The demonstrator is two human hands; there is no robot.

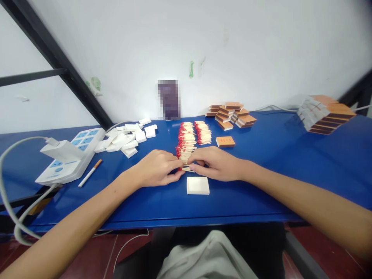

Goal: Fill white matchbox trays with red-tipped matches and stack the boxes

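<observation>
Red-tipped matches [187,141] lie in a long pile at the middle of the blue table, with a smaller pile of matches [203,133] to its right. At the near end of the long pile, my left hand [159,167] pinches a few matches by their red heads. My right hand [213,162] has its fingers closed on the pale ends of the same matches. Just below my hands lies a white matchbox tray [198,185]; whether anything is in it I cannot tell. An orange-topped matchbox [225,142] rests beyond my right hand.
White trays [123,137] are heaped at the left, near a power strip [71,159] with a plugged-in charger and a cigarette [90,173]. Matchboxes [231,115] are stacked at the back. A wrapped bundle of matchboxes [325,114] stands far right. A blurred dark object [169,100] leans on the wall.
</observation>
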